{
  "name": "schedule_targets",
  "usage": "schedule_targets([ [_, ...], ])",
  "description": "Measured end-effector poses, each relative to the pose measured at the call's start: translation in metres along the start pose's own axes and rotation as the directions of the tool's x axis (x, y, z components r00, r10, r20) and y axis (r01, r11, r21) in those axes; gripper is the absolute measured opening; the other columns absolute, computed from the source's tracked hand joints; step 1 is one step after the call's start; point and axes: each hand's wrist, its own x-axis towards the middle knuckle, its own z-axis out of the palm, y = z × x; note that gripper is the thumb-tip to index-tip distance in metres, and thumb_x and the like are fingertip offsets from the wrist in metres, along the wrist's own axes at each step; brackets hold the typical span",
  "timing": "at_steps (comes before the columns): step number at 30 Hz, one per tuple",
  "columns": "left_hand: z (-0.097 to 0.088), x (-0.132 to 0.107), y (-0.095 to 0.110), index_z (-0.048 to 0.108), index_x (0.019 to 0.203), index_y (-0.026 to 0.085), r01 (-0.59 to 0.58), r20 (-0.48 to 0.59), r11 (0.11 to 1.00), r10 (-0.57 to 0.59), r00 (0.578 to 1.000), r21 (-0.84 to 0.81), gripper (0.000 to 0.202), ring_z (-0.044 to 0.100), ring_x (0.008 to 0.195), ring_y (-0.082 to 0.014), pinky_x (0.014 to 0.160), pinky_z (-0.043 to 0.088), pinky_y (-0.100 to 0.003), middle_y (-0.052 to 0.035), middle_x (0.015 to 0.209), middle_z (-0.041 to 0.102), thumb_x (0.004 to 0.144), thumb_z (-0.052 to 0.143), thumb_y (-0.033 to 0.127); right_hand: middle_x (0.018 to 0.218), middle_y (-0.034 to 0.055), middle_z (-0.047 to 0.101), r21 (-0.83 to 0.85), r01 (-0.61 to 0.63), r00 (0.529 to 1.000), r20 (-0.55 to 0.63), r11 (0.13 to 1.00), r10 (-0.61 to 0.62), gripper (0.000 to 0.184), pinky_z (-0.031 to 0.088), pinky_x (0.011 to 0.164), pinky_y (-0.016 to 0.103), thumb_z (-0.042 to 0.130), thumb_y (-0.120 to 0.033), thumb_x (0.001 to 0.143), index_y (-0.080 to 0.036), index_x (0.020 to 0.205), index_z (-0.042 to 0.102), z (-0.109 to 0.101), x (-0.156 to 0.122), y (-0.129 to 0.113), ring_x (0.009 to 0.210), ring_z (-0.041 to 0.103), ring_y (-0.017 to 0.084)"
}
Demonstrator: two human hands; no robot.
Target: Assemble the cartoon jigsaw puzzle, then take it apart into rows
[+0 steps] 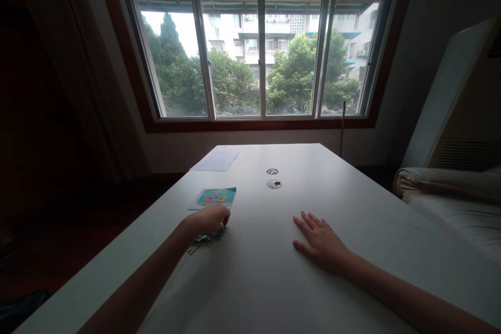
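Observation:
My left hand (pixel 210 218) is bent over a small heap of jigsaw puzzle pieces (pixel 204 240), mostly green and dark, on the left part of the white table (pixel 258 282). Its fingers point down and are pressed together at the heap's right edge; whatever they pinch is hidden or too small to name. Just beyond that hand lies a colourful picture sheet (pixel 216 197) with pink and yellow figures on blue-green. My right hand (pixel 321 244) rests flat on the tabletop with its fingers apart, holding nothing.
White paper (pixel 215 159) lies at the table's far left corner. Two round grommets (pixel 274 183) are set in the tabletop's far middle. A padded sofa (pixel 446 193) stands at the right, and a stick (pixel 342 128) leans beneath the window.

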Motion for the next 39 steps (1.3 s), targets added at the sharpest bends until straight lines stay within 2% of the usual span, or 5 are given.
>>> schedule_targets([
  [12, 0.002, -0.001, -0.002, 0.063, 0.078, 0.017, 0.021, 0.043, 0.998, -0.019, 0.999, -0.055, 0.019, 0.056, 0.073, -0.0180, 0.059, 0.040, -0.022, -0.0036, 0.081, 0.063, 0.063, 0.053, 0.014, 0.144, 0.0080, 0.016, -0.003, -0.006, 1.000, -0.003, 1.000, 0.006, 0.073, 0.009, 0.104, 0.046, 0.022, -0.067, 0.078, -0.024, 0.137, 0.021, 0.002, 0.001, 0.001, 0.131, 0.011, 0.027],
  [19, 0.001, -0.002, -0.004, 0.063, 0.080, 0.018, 0.025, 0.086, 0.995, -0.017, 0.996, -0.093, 0.021, 0.055, 0.066, -0.0170, 0.052, 0.039, -0.022, -0.0020, 0.076, 0.062, 0.062, 0.059, 0.028, 0.144, 0.0079, 0.016, -0.003, -0.004, 1.000, 0.003, 1.000, 0.004, 0.073, 0.009, 0.103, 0.047, 0.022, -0.067, 0.078, -0.024, 0.137, 0.020, 0.003, 0.002, 0.002, 0.131, 0.011, 0.028],
  [27, 0.003, -0.002, 0.002, 0.063, 0.077, 0.018, -0.009, 0.093, 0.994, 0.019, 0.996, -0.109, 0.017, 0.055, 0.066, -0.0181, 0.053, 0.040, -0.024, -0.0022, 0.074, 0.061, 0.061, 0.058, 0.022, 0.144, 0.0072, 0.016, 0.001, -0.005, 1.000, -0.001, 1.000, 0.005, 0.073, 0.009, 0.104, 0.047, 0.022, -0.068, 0.078, -0.025, 0.137, 0.021, 0.002, 0.001, 0.002, 0.131, 0.011, 0.027],
  [33, -0.004, -0.006, 0.011, 0.062, 0.072, 0.018, -0.044, 0.072, 0.993, 0.052, 0.996, -0.113, 0.012, 0.055, 0.070, -0.0201, 0.061, 0.044, -0.028, -0.0032, 0.075, 0.060, 0.061, 0.058, 0.016, 0.144, 0.0073, 0.016, 0.000, -0.011, 1.000, 0.008, 1.000, 0.011, 0.073, 0.009, 0.104, 0.047, 0.023, -0.067, 0.078, -0.025, 0.137, 0.020, 0.002, 0.001, 0.002, 0.131, 0.010, 0.027],
  [39, -0.009, -0.010, 0.023, 0.061, 0.074, 0.020, -0.147, 0.014, 0.982, 0.149, 0.989, -0.123, 0.010, 0.052, 0.084, -0.0202, 0.075, 0.041, -0.029, -0.0038, 0.088, 0.057, 0.065, 0.059, 0.016, 0.144, 0.0077, 0.016, -0.008, -0.006, 1.000, -0.009, 1.000, 0.006, 0.072, 0.010, 0.103, 0.047, 0.022, -0.067, 0.078, -0.025, 0.137, 0.021, 0.002, 0.001, 0.001, 0.131, 0.012, 0.026],
])
